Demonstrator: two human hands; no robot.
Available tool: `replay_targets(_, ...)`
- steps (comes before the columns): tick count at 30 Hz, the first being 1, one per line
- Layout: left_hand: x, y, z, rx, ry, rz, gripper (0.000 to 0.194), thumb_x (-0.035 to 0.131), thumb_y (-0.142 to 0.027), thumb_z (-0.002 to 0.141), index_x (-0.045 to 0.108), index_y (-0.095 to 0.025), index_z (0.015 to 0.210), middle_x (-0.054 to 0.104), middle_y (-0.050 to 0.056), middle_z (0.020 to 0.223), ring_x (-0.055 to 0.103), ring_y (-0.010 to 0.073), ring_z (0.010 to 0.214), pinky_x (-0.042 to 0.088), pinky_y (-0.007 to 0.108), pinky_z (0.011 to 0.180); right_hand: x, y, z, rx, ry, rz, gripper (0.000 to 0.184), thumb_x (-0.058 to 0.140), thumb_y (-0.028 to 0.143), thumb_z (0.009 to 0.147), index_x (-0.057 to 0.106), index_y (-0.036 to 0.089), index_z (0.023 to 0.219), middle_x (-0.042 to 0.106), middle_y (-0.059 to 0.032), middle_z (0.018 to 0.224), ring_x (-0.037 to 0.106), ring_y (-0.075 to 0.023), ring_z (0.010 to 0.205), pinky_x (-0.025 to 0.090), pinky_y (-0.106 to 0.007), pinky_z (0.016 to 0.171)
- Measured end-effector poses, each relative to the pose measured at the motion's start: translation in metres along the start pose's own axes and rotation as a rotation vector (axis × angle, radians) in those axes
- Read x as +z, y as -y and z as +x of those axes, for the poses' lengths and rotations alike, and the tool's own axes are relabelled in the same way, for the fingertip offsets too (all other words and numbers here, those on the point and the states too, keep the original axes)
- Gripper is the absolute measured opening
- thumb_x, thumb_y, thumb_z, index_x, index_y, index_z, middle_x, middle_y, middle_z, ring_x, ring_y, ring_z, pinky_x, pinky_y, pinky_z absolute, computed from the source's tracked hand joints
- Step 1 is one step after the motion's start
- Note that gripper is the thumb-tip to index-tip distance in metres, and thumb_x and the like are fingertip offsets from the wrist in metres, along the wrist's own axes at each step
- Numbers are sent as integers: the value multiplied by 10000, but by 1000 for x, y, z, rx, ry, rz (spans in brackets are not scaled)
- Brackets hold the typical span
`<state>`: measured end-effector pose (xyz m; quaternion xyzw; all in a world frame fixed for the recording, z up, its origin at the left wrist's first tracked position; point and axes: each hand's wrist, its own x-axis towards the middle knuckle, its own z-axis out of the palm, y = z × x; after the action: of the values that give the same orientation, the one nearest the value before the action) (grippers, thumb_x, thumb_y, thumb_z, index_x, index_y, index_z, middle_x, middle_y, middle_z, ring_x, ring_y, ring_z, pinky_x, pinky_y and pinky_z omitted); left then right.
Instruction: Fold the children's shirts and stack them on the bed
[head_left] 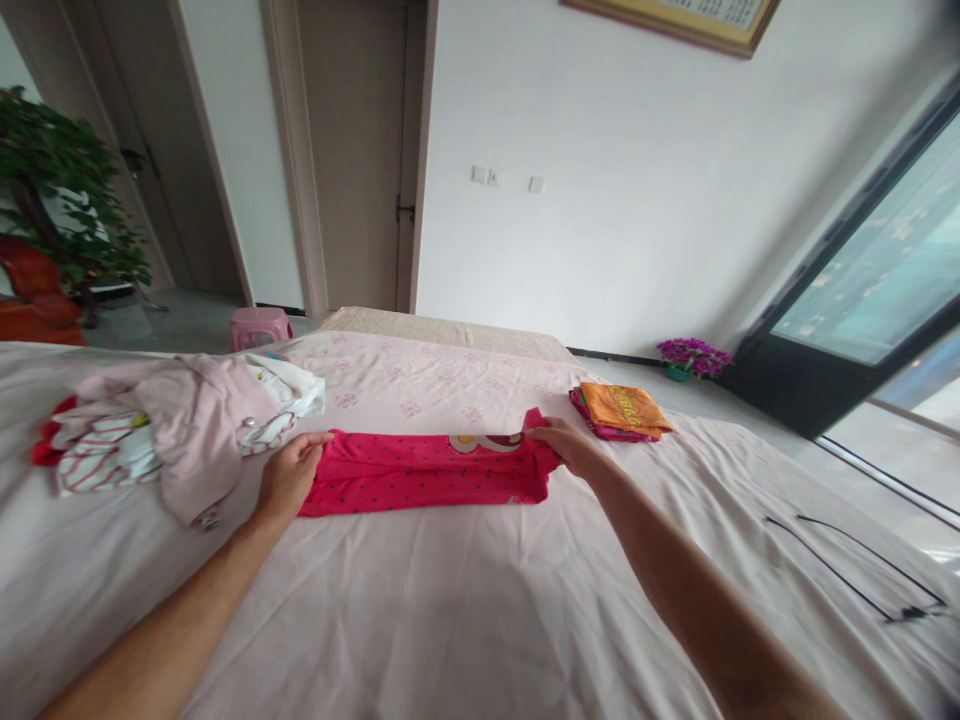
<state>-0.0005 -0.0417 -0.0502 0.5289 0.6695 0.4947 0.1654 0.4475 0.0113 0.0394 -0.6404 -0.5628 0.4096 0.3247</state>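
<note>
A red garment with dark dots (420, 485) lies folded into a long strip on the bed, a cartoon print showing along its far edge. My left hand (292, 470) pinches its left end at the far corner. At the opposite end, the fingers of my right hand (564, 443) are closed on the garment's far right corner, which is lifted a little. Left of my left hand is a loose heap of clothes (187, 410), pink, white and striped. Just beyond my right hand sits a stack of folded clothes (622, 410) with an orange piece on top.
The bed is covered by a pale sheet (450, 610). Eyeglasses (911, 610) lie at the right. Beyond the bed stand a pink stool (260, 328), a leafy plant (67, 190) and a pot of purple flowers (694, 357) by the wall.
</note>
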Motion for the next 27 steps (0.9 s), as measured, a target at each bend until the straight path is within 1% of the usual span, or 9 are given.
replay_targets(4, 1, 4, 0, 5, 12, 0, 352, 488, -381, 809, 715, -216, 1022, 757, 48, 1044, 688, 241, 984, 513, 331, 889, 47, 29, -3, -41, 114, 150, 199, 679, 228, 735, 568, 178, 892, 599, 42, 607, 558, -107, 479, 400, -176, 404)
replay_targets(7, 1, 6, 0, 14, 16, 13, 346, 487, -371, 815, 714, -225, 1031, 753, 44, 1059, 679, 242, 1012, 497, 343, 920, 84, 38, -1, -62, 160, 119, 200, 680, 209, 739, 555, 178, 892, 577, 54, 587, 536, -100, 463, 386, -174, 402)
replay_targets(11, 1, 6, 0, 24, 5, 18, 322, 490, -366, 815, 716, -232, 1001, 754, 34, 1041, 676, 239, 1014, 490, 343, 932, 124, 38, 3, -47, 150, 7, 238, 697, 194, 737, 570, 175, 937, 577, 57, 557, 540, -109, 451, 406, -182, 409)
replay_targets(15, 0, 5, -1, 23, 8, 13, 327, 494, -360, 816, 716, -230, 1017, 754, 37, 1040, 676, 238, 1002, 490, 342, 928, 145, 37, 7, -80, 173, -87, 284, 727, 274, 769, 605, 171, 1004, 601, 44, 555, 570, -124, 469, 433, -193, 434)
replay_targets(18, 0, 3, -1, 14, 12, 14, 340, 491, -356, 816, 717, -227, 1035, 753, 38, 1047, 675, 238, 1009, 487, 342, 938, 149, 39, 4, -150, 199, -176, 224, 619, 348, 882, 648, 170, 1015, 655, 9, 619, 628, -144, 551, 488, -213, 512)
replay_targets(20, 0, 1, -1, 11, 21, 16, 351, 487, -359, 816, 717, -222, 1042, 754, 39, 1054, 676, 235, 1010, 488, 337, 941, 150, 38, -1, -272, 155, -285, 238, 518, 337, 945, 676, 177, 1026, 709, -22, 739, 678, -167, 682, 535, -249, 632)
replay_targets(22, 0, -1, -1, 8, 30, 20, 360, 482, -365, 815, 716, -214, 1043, 754, 43, 1063, 679, 232, 1004, 493, 329, 937, 150, 32, -8, -465, 57, -437, 284, 457, 309, 974, 683, 188, 1098, 738, -64, 959, 690, -208, 904, 539, -322, 823)
replay_targets(25, 0, -3, -2, 6, 36, 19, 365, 480, -377, 812, 713, -204, 1032, 752, 46, 1073, 681, 228, 999, 497, 318, 931, 157, 14, -19, -762, -3, -669, 416, 447, 332, 989, 557, 174, 1358, 596, -136, 1361, 508, -275, 1295, 378, -453, 1097)
replay_targets(27, 0, -3, -3, 3, 38, 18, 362, 484, -381, 807, 711, -202, 1025, 753, 45, 1071, 682, 226, 996, 499, 312, 930, 163, 0, -24, -872, 23, -769, 541, 455, 386, 992, 431, 134, 1470, 452, -167, 1499, 355, -286, 1420, 250, -490, 1181)
